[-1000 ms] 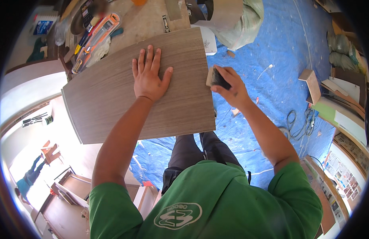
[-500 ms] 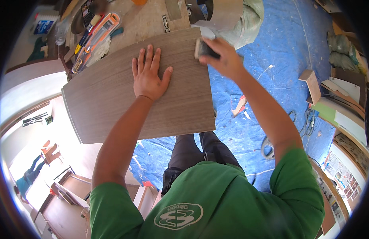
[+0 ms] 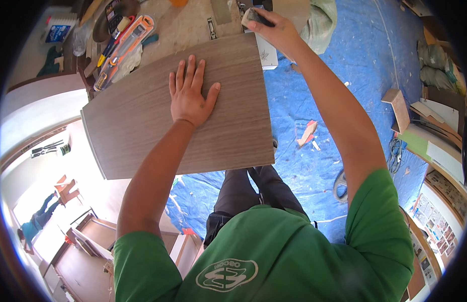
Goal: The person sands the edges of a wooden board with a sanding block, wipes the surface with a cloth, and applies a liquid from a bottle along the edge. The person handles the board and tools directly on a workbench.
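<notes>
A brown-grey wood-grain panel (image 3: 143, 133) lies flat before me, partly over the workbench. My left hand (image 3: 190, 98) rests palm down on it with fingers spread, near its far middle. Beyond the panel's far right corner, my right hand (image 3: 280, 31) grips a small sanding block (image 3: 257, 19), dark on one side and pale on the other. The block looks apart from the panel, beside its far edge. A metal hinge (image 3: 212, 28) lies on the bench between both hands.
On the workbench (image 3: 180, 27), an orange-edged tool (image 3: 127, 45) lies among other hand tools at far left. A blue tarp (image 3: 314, 186) covers the floor, with a wood scrap (image 3: 307, 134) and coiled cable (image 3: 395, 153). Another person (image 3: 39, 219) is distant at left.
My right hand has moved the sanding block away from me, from the panel's right edge to past its far corner. My left hand has stayed on the panel.
</notes>
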`<state>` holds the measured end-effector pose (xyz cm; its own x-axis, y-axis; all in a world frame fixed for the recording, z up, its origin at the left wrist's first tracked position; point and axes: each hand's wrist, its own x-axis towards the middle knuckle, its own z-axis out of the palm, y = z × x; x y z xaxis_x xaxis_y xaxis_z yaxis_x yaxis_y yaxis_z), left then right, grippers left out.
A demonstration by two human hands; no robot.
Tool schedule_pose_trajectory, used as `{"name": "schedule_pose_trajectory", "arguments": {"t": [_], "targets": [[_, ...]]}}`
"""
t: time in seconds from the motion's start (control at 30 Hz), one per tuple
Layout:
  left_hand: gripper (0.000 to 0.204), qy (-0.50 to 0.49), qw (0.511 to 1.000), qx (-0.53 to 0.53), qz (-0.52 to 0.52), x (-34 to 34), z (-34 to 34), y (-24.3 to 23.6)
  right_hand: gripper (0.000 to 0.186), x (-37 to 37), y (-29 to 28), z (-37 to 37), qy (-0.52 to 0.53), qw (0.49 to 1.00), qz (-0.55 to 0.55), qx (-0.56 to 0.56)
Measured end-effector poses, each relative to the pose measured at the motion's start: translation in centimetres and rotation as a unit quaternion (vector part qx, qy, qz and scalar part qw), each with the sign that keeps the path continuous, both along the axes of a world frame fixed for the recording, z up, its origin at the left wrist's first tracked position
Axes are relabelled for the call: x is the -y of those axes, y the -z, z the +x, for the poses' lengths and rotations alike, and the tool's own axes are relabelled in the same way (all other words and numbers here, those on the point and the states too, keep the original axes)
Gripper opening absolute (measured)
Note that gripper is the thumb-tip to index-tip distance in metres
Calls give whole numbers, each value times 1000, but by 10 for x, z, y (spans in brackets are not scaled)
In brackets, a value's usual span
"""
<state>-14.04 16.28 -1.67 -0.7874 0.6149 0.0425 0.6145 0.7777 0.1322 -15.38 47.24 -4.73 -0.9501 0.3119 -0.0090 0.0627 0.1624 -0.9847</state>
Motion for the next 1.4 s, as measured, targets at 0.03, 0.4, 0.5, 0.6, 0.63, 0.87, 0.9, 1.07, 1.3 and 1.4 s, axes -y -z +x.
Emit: {"name": "schedule_pose_trajectory", "arguments": {"t": [0.03, 0.4, 0.5, 0.6, 0.63, 0.87, 0.9, 1.07, 1.3, 1.4], "targets": [[69, 1, 1000, 1, 1, -1, 2, 0, 79, 3, -3, 13, 0, 1000, 21, 1], [68, 5, 1000, -13, 11, -4, 0, 2, 81, 4, -4, 27, -2, 984, 179, 18], [69, 2, 1000, -13, 10, -3, 0, 4, 82, 4, 7, 61, -46, 977, 207, -19], [69, 1, 1000, -10, 15, -4, 0, 2, 81, 24, 1, 138, -79, 967, 242, -25], [69, 0, 1000, -8, 15, -2, 2, 2, 81, 34, -1, 166, -84, 962, 254, -57], [68, -6, 1000, -17, 1, -1, 3, 1, 76, 69, -18, 245, -101, 961, 256, 15], [68, -6, 1000, -20, -2, 0, 2, 2, 76, 64, -14, 226, -91, 963, 253, 24], [69, -1, 999, -36, -8, -6, 0, 6, 75, 36, -19, 111, -31, 973, 229, -18], [68, -5, 999, -43, 4, 1, 4, 10, 79, 89, -9, 279, -120, 955, 272, -19], [68, -7, 999, -52, 0, 1, 4, 10, 79, 100, -14, 322, -109, 964, 241, -5]]}}
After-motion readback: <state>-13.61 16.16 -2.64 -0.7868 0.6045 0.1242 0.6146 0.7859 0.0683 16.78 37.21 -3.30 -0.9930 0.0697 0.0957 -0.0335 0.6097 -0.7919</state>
